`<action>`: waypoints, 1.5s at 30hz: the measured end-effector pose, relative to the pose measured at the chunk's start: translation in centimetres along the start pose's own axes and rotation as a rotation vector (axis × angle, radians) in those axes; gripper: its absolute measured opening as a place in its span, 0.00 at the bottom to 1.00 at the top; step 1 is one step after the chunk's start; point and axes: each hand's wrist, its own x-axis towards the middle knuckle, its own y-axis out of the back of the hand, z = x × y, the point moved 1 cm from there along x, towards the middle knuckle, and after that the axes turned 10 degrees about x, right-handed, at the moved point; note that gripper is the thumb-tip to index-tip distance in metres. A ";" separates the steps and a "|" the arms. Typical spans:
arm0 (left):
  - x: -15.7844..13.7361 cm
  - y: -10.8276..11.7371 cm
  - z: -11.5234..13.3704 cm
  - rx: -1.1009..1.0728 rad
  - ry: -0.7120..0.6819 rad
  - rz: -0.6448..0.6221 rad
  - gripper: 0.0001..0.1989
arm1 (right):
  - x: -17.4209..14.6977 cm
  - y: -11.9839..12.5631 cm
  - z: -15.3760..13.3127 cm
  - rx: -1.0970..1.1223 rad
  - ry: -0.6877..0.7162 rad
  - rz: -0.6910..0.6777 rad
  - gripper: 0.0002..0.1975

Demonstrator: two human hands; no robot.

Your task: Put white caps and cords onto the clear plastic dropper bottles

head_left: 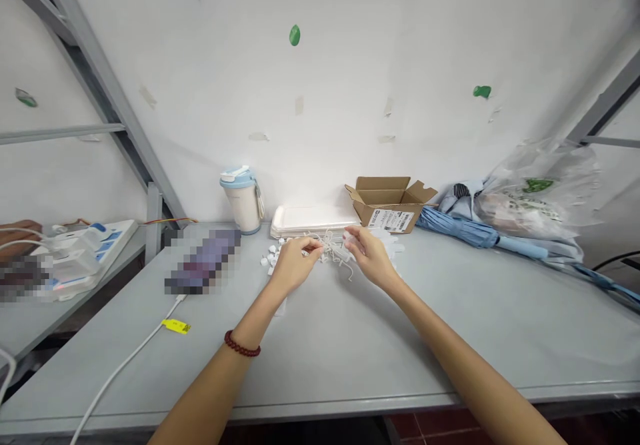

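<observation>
My left hand (296,260) has its thumb and fingertips pinched together beside a tangle of thin white cords (331,248). What it grips, if anything, is too small to make out. Across the tangle, my right hand (371,256) is closed with thumb and fingers around a small white piece (347,234), mostly hidden by the fingertips. Several small white cap-like parts (271,253) lie on the table just left of my left hand. Right behind the cords is a stack of shallow white trays (315,217).
An open cardboard box (393,205), a cup with a blue lid (243,198) and a folded blue umbrella (460,228) stand or lie along the wall. A blurred phone-like object (204,262) with a white cable (125,368) is at left. Another person's hand (20,235) is beside a power strip (95,258).
</observation>
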 end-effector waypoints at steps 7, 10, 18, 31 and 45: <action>-0.4 -0.3 0.7 -0.143 -0.005 0.042 0.09 | -1.4 -1.6 -2.2 0.248 -0.068 -0.143 0.16; -0.4 -0.3 0.8 -0.209 -0.013 0.009 0.09 | -1.6 -1.9 -2.6 0.221 -0.044 -0.116 0.15; -0.7 -0.2 1.1 -0.315 0.010 -0.040 0.08 | -1.8 -1.9 -2.7 0.146 -0.032 -0.074 0.18; -0.4 -0.6 0.0 -0.157 -0.010 -0.070 0.11 | -2.0 -2.5 -1.1 0.041 0.083 -0.017 0.18; -1.2 -1.1 0.6 0.135 -0.381 0.051 0.21 | -1.4 -2.3 -1.1 0.514 -0.296 0.073 0.10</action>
